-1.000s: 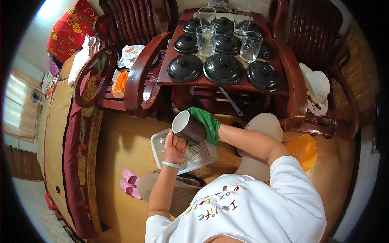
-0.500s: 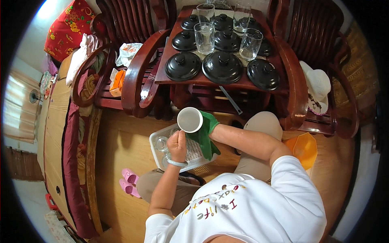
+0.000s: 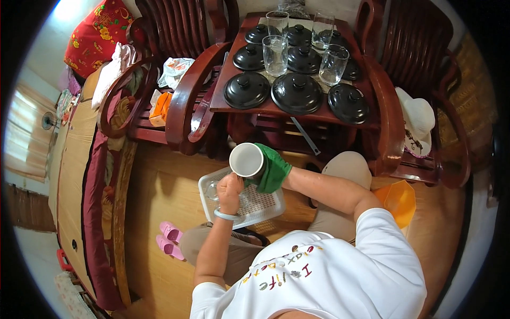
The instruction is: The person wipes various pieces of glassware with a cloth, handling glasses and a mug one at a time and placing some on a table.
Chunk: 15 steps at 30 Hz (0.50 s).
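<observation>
A mug (image 3: 247, 160), white inside and dark outside, is held up in front of me with its mouth tipped toward the camera. My left hand (image 3: 230, 192) is closed at its near side, apparently around the handle, which the fingers hide. Against the mug's right side, my right hand (image 3: 287, 177) presses a green cloth (image 3: 273, 169); the cloth covers most of its fingers. Below the mug, a white perforated basket (image 3: 261, 204) holds clear glassware (image 3: 212, 190), partly hidden by my left hand.
Ahead, a dark red wooden table (image 3: 223, 103) bears several black lids (image 3: 296, 93) and clear glasses (image 3: 275, 56). Wooden armchairs (image 3: 180, 106) flank it. Pink slippers (image 3: 170, 242) lie on the floor at left, and a yellow container (image 3: 397, 202) stands at right.
The green cloth has shifted up around the mug's right side, and its hanging end no longer drapes over the basket. The mug has moved slightly left.
</observation>
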Each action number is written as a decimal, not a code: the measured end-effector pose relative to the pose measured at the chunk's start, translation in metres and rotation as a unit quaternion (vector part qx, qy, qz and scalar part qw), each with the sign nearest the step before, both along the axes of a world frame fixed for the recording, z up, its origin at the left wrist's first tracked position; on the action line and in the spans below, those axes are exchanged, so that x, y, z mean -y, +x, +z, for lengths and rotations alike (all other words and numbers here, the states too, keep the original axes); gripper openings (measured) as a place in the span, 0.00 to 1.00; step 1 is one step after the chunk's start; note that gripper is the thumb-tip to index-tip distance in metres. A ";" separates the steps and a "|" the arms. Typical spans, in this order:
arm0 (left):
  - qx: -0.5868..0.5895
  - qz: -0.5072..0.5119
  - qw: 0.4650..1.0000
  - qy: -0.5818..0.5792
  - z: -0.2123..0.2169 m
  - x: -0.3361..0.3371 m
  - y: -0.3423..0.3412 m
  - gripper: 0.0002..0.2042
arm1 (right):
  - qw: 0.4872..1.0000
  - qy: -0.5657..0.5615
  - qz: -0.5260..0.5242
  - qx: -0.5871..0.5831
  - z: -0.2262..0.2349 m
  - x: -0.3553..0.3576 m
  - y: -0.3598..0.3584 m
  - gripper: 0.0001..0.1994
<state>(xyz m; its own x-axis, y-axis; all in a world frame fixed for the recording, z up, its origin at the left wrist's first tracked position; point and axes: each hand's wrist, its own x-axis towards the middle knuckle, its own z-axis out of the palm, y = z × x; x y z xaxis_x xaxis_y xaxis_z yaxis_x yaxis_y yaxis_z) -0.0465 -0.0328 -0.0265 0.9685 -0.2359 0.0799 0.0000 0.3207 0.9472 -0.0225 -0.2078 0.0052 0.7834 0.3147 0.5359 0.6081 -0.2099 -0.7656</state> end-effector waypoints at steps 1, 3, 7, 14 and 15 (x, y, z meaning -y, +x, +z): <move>0.017 0.018 0.999 0.042 -0.002 0.000 -0.001 0.20 | 1.000 -0.009 0.001 0.010 0.000 0.001 0.001 0.09; 0.046 0.044 0.992 0.109 -0.005 -0.002 0.000 0.19 | 1.000 0.002 0.020 -0.015 -0.002 0.003 0.000 0.08; 0.111 0.067 0.959 0.251 0.001 -0.009 0.008 0.17 | 0.977 0.105 0.080 -0.165 -0.018 0.006 0.006 0.07; -0.020 0.022 0.990 0.139 0.009 -0.005 0.017 0.19 | 0.655 0.486 0.173 -0.552 -0.050 -0.003 0.018 0.07; -0.067 -0.005 0.994 0.084 0.009 -0.007 0.020 0.20 | 0.739 0.419 0.134 -0.510 -0.053 -0.008 0.023 0.10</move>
<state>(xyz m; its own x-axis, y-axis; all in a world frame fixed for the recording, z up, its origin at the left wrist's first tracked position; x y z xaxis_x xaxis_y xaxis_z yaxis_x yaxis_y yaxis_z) -0.0264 -0.0256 -0.0179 0.9653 -0.2452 -0.0901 0.1315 0.1579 0.9787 0.0005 -0.2001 -0.0483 0.8841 0.4242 -0.1960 -0.4415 0.6210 -0.6476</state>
